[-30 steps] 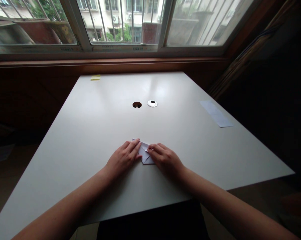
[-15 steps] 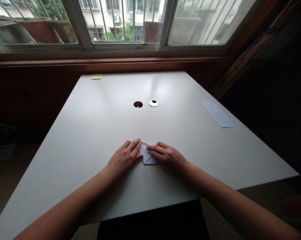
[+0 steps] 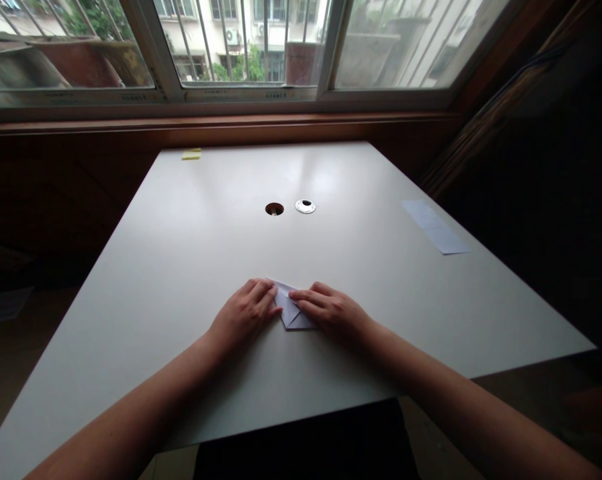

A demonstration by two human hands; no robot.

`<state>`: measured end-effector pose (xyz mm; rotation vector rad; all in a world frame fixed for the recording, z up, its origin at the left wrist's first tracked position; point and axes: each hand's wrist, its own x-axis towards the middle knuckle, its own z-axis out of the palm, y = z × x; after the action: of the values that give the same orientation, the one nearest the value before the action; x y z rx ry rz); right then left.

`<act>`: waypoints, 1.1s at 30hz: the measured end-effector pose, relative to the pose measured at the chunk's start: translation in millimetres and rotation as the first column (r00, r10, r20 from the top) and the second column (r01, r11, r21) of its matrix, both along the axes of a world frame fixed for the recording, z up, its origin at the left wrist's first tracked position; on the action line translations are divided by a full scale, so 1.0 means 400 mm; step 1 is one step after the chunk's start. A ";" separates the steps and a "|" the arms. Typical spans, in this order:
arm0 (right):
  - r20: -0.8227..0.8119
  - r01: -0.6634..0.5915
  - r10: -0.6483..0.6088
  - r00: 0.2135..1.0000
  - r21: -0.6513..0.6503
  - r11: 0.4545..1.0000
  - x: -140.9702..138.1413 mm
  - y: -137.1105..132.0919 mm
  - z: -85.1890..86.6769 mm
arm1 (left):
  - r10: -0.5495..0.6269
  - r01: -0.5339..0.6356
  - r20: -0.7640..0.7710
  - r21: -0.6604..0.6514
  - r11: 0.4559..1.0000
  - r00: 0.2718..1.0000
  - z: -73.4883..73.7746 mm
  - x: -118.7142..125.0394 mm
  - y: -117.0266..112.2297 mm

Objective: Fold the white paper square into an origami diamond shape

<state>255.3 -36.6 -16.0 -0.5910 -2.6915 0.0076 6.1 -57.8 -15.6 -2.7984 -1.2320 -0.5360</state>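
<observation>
A small folded sheet of white paper [image 3: 289, 315] lies flat on the table, with crease lines and overlapping flaps showing on top. My left hand [image 3: 248, 307] is at its left edge, fingers bent together and pressed down on the upper left corner, the thumb touching the side. From the right, my right hand [image 3: 333, 308] holds the paper down, its fingertips pressed together on the upper flap. The right part of the paper is hidden beneath that hand.
The white table [image 3: 205, 227] has a round hole [image 3: 274, 209], with a silver ring-shaped cover [image 3: 305, 207] beside it. A paper strip [image 3: 435, 227] lies near the right edge, and a yellow strip [image 3: 191, 154] at the far left corner. Beyond the table is a barred window [image 3: 245, 47].
My left fingers have drawn back slightly and curled, uncovering more of the paper's upper left edge. My right hand stays on the paper. The view has shifted very slightly.
</observation>
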 end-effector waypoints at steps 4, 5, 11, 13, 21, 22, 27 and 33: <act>0.007 -0.009 0.009 1.000 0.017 1.000 0.001 0.003 -0.001 | 0.001 -0.001 0.001 0.038 0.999 1.000 0.001 0.000 0.001; 0.011 -0.010 0.010 1.000 0.021 1.000 0.001 0.003 -0.001 | 0.010 -0.010 -0.002 0.044 0.999 1.000 0.001 -0.001 0.001; 0.041 -0.004 0.002 0.999 0.039 0.999 0.002 0.005 -0.001 | 0.052 -0.050 -0.028 0.077 0.996 0.998 0.006 -0.002 -0.002; 0.041 0.001 -0.002 0.999 0.030 1.000 0.002 0.007 -0.001 | 0.056 -0.053 -0.039 0.079 0.995 0.998 0.009 -0.001 -0.003; -0.008 0.010 -0.011 1.000 -0.022 1.000 0.001 0.007 0.004 | 0.047 -0.041 -0.070 0.075 0.996 0.996 0.011 0.003 -0.002; -0.015 0.012 -0.012 1.000 -0.021 1.000 0.000 0.006 0.004 | 0.050 -0.044 -0.074 0.075 0.996 0.996 0.011 0.003 -0.003; 0.001 0.035 -0.035 0.999 -0.017 0.999 -0.001 0.005 -0.002 | 0.054 -0.047 -0.087 0.075 0.996 0.995 0.008 0.002 -0.004; 0.034 0.065 -0.065 0.997 0.024 0.998 -0.003 -0.004 0.003 | 0.064 -0.058 -0.091 0.066 0.996 0.994 0.002 0.004 -0.004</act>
<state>254.3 -38.2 -14.6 -0.6771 -2.7008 -0.0521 7.6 -59.4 -14.6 -2.6911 -1.2551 -0.4271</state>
